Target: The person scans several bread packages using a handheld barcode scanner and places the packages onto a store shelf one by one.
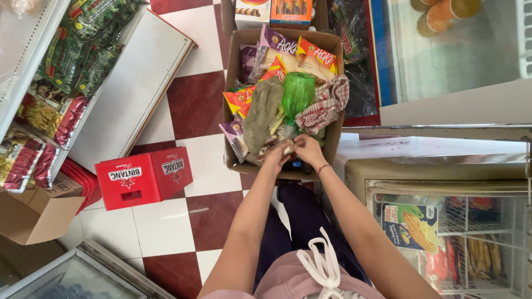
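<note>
At the frame's centre, a small pale packet (288,148) is pinched between the closed fingers of the left hand (277,155) and right hand (308,149), inside the near edge of a cardboard box (233,66) beside a green plastic bottle (297,94).

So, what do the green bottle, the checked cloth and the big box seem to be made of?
Green bottle: likely plastic, translucent and glossy. Checked cloth: woven fabric, matte, soft folds. Big box: brown cardboard, dull, with bent flaps.
</note>
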